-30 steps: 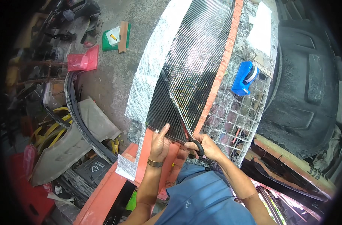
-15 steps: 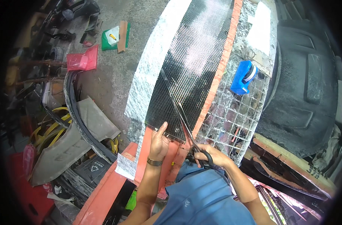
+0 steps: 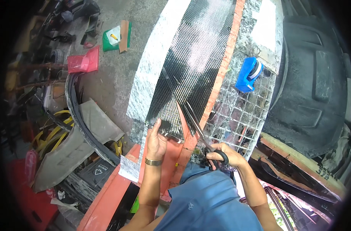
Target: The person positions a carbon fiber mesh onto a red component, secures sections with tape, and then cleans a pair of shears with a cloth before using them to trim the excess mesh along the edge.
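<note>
A long strip of black woven carbon fibre cloth [image 3: 200, 50] runs away from me over an orange-pink surface. My left hand [image 3: 157, 142] grips its near edge, thumb on top and fingers underneath. A narrow slit splits the cloth from that edge, and orange shows in the wedge between the two sides. Black-handled scissors [image 3: 201, 134] are in my right hand [image 3: 228, 154], fingers wrapped round the handles. Their blades point away from me and lie along the narrow right-hand flap, to the right of the slit. Whether the blades touch the cloth I cannot tell.
A blue tape dispenser [image 3: 248, 75] rests on the grid-marked surface to the right. White fibrous matting [image 3: 142, 90] lines the cloth's left side. Beyond, on the floor, are a pink bag [image 3: 83, 60] and a green packet [image 3: 110, 45]. A dark moulded panel [image 3: 302, 88] stands far right.
My right hand and the scissors have shifted right and slightly away from me. The slit gapes wider, showing more orange. My left hand has moved slightly left and away with the cloth edge.
</note>
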